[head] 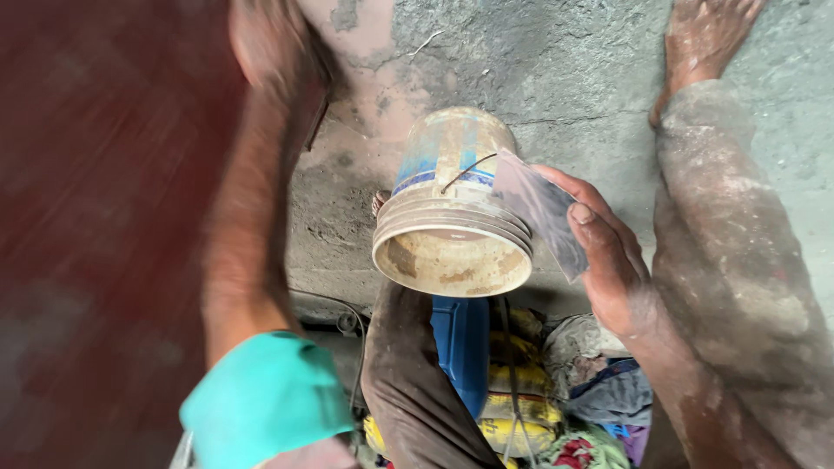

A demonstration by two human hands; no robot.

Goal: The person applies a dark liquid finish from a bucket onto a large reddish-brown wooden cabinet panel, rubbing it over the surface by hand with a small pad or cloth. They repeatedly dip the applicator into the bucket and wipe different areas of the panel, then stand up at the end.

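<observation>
**A:** Your right hand (608,260) pinches a thin flat scraper blade (543,213) between thumb and fingers, its edge just beside the rim of the paint-stained bucket (452,217). That bucket stands in the middle of the view, seemingly resting on your knee (408,373), with its mouth tipped toward you. Nothing else seems to steady it.

**B:** And your left hand (269,43)?

**A:** It's up at the top of the view, pressed against the dark red wall (95,217), blurred. I cannot tell whether it is spread flat or closed on something; a dark sliver shows under it, but it's too smeared to name.

**B:** So what can go wrong for you?

**A:** If you shift that knee, I'd judge the bucket rolls off onto the rough grey floor (565,78), or onto the heap of coloured cloth and bags (556,399) below. Its wire handle (469,169) lies loose across the side, and the blade could snag on it.

**B:** Anything else?

**A:** Your grip on the blade is only a fingertip pinch. With dust coating your skin, it could slip, and your bare foot (704,43) is out on the floor beyond it.
</observation>
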